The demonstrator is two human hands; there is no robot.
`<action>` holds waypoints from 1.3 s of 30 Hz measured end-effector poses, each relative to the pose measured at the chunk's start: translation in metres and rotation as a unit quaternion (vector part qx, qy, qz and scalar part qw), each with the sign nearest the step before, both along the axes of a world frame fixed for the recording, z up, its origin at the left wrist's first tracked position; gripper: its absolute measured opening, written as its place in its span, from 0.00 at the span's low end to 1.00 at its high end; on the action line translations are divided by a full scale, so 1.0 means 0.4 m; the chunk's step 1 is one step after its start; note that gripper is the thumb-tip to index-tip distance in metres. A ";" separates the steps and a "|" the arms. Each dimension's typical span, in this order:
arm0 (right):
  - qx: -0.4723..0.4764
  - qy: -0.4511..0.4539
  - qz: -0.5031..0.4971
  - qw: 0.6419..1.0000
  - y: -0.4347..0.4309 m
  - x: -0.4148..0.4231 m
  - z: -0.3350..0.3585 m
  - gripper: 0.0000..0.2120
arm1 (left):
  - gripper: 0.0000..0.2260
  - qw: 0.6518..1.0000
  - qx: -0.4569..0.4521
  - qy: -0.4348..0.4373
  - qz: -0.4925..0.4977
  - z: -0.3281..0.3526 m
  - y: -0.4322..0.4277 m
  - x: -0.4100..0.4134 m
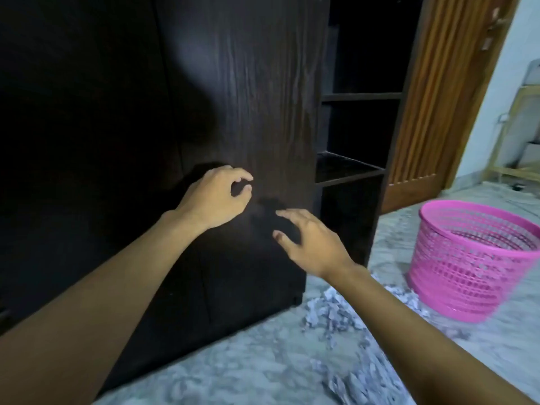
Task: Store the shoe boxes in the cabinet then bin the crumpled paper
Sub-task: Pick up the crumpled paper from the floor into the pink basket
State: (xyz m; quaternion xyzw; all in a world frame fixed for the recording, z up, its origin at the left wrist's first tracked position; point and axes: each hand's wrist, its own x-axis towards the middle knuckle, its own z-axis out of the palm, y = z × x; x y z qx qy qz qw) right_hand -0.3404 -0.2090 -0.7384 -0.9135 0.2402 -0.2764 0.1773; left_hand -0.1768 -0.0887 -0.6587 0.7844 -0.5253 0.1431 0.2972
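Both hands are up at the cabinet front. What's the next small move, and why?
Probably lower the right hand to the crumpled paper on the floor just below it. Neither hand holds anything, no shoe box is in view, and the paper lies close to the pink basket.

Both hands are up at the dark cabinet point(257, 92), in front of its closed door panel. The left hand point(216, 197) has its fingers point(244, 175) curled in, thumb and forefinger nearly meeting, nothing visible between them. The right hand point(309, 244) sits just below and beside it, spread loose, casting a shadow on the wood. To the right, open shelves point(361, 96) stand dark. Crumpled paper point(333, 314) lies on the floor point(263, 361) at the cabinet's corner, with a pink basket point(467, 258) near it. A wooden door point(438, 97) stands behind.
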 end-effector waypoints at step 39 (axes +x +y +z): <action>0.174 0.227 -0.373 0.883 -0.045 -0.591 -1.022 0.43 | 0.40 0.930 0.325 0.090 -0.145 -1.274 -0.269 -0.532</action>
